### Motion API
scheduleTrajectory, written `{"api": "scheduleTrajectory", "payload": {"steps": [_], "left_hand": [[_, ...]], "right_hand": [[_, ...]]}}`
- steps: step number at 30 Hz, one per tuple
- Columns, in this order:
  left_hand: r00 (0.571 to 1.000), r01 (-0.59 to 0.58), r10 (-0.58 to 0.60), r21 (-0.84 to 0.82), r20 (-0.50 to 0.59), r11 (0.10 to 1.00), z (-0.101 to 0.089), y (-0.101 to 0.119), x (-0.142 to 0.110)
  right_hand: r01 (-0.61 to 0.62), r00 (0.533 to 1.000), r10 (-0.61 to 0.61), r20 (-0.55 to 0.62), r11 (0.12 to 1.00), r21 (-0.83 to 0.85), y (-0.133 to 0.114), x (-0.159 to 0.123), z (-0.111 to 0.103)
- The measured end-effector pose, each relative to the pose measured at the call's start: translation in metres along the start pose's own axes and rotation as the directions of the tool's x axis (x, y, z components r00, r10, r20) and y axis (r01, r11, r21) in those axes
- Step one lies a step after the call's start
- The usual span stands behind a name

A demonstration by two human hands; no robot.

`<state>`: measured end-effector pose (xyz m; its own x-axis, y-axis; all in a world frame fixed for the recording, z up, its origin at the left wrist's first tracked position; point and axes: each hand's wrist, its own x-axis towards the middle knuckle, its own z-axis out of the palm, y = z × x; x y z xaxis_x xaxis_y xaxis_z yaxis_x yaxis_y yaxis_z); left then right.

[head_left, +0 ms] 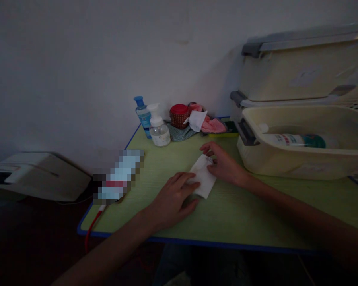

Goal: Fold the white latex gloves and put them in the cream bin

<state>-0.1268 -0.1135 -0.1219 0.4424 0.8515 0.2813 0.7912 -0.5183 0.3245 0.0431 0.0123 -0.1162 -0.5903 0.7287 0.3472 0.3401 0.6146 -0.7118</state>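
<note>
A small white piece of paper (203, 177), perhaps a folded tissue, lies at a slant on the green tabletop (226, 210). My left hand (174, 198) rests at its lower left, fingers stretched and apart, with the fingertips on the paper's edge. At the upper right corner, my right hand (222, 165) has its fingers curled and its thumb against the paper, pinching that corner. A small dark mark or crease shows by the right fingertips; I cannot make out what it is.
A phone (121, 174) with a red cable (92, 228) lies left. Behind stand a blue bottle (143, 117), a clear pump bottle (160, 133), a red-lidded woven container (179, 116) and pink cloth (213, 125). A cream bin (298, 163) holding a bottle (298, 140) stands right.
</note>
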Motion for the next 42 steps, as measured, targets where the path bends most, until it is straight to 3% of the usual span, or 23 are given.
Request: {"api": "scheduleTrajectory", "payload": {"steps": [4,10,17,23,30,37,42], "left_hand": [[1.0,-0.013,0.013,-0.021,0.004,1.0,-0.001,0.002,0.0],[1.0,0.027,-0.027,-0.053,0.012,0.998,-0.001,0.002,0.001],[1.0,0.023,-0.022,-0.049,0.02,0.999,0.0,0.001,0.001],[0.999,0.037,-0.037,-0.033,0.005,0.999,0.002,0.001,0.0],[0.998,0.058,-0.058,-0.004,0.012,0.998,0.001,-0.004,0.0],[0.996,0.044,-0.047,0.048,0.08,0.998,-0.009,-0.006,0.012],[0.994,0.008,-0.02,0.107,0.111,0.994,-0.016,-0.012,0.025]], "right_hand": [[0.157,0.985,-0.152,0.086,0.986,-0.049,0.002,0.02,0.004],[0.353,0.922,-0.334,0.197,0.933,-0.072,0.008,0.031,0.014],[0.394,0.908,-0.35,0.23,0.899,-0.192,0.002,0.006,-0.007],[0.421,0.882,-0.351,0.314,0.886,-0.194,-0.002,-0.023,-0.026],[0.442,0.865,-0.318,0.388,0.848,-0.292,-0.002,-0.033,-0.025],[0.519,0.838,-0.339,0.427,0.735,-0.436,-0.007,-0.035,-0.024],[0.453,0.871,-0.289,0.396,0.784,-0.425,-0.004,-0.034,-0.024]]}}
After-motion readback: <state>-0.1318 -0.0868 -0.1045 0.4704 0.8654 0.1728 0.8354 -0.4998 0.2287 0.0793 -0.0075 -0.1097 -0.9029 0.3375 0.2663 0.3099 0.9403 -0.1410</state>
